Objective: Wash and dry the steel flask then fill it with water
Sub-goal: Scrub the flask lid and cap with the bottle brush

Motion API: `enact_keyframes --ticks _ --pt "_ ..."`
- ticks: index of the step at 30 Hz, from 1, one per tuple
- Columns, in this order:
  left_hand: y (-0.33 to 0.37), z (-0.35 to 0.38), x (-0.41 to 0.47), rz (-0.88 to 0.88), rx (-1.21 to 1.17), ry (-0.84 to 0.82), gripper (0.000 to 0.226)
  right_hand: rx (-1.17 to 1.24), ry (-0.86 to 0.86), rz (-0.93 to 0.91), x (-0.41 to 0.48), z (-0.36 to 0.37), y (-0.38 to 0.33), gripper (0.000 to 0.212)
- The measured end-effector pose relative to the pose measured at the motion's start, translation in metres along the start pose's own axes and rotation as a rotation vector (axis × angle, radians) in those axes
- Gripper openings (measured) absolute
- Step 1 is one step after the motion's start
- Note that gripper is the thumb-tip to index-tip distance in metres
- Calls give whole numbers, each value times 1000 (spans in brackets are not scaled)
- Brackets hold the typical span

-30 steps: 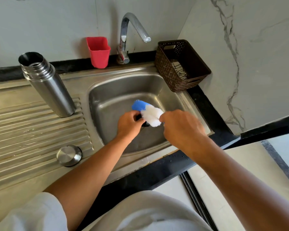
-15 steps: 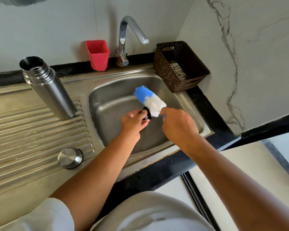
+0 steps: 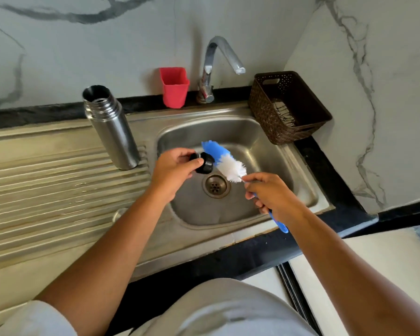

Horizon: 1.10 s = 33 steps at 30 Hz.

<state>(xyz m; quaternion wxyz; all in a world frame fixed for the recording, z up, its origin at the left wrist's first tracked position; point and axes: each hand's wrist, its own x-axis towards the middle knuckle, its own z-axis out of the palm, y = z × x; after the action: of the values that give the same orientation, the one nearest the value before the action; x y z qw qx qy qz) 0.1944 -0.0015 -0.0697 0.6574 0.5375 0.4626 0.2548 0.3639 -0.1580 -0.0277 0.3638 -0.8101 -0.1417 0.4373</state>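
Black plastic, the flask's stopper [image 3: 205, 162] now sits nearly clear of the bristles. Half a second ago we saw the brush [image 3: 224, 163] laid across it; now the two hands have drawn apart and the drain [image 3: 215, 186] shows between them. The left hand [image 3: 172, 170] pinches the stopper with curled fingers and thumb. The right hand [image 3: 274, 197] is closed round the brush's blue handle, whose end pokes out below the fist. The blue bristle tip appears to lie against the stopper's far side. The steel lid [image 3: 118, 212], plain before on the drainboard [image 3: 58, 185], is now mostly hidden behind the left forearm.

Both hands hang over the sink [image 3: 272, 151], with free basin below them and toward its right wall. The brown basket [image 3: 264, 110] crowds the sink's upper right rim. The tap [image 3: 218, 66] and the red cup [image 3: 175, 87] stand at the back edge, and the black desk [image 3: 228, 260] front runs along the lower centre.

The steel flask [image 3: 112, 129] stands uncapped on the drainboard, up and left of the left hand, near it but untouched.
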Motion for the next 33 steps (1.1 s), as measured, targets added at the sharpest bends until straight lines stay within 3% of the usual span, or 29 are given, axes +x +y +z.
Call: enact_keyframes --ticks 5,10,15,20,25,29,33 --pt "-5 -68 -21 182 487 218 33 98 -74 59 8 31 -9 22" --pt "-16 -103 -39 221 709 392 32 137 -129 121 11 60 -10 21" --pt "-31 -114 -42 175 855 396 33 118 -158 106 7 71 -9 20" --pt "-34 -115 -60 164 855 429 79 112 -156 87 4 69 -11 20" --pt "-49 -108 -100 -49 1020 352 113 128 -131 68 3 74 -13 23" --pt "-60 -106 -108 -53 1003 358 102 128 -136 58 -2 77 -12 24" --pt "-38 -89 -110 85 963 414 78 106 -156 41 -10 66 -6 22"
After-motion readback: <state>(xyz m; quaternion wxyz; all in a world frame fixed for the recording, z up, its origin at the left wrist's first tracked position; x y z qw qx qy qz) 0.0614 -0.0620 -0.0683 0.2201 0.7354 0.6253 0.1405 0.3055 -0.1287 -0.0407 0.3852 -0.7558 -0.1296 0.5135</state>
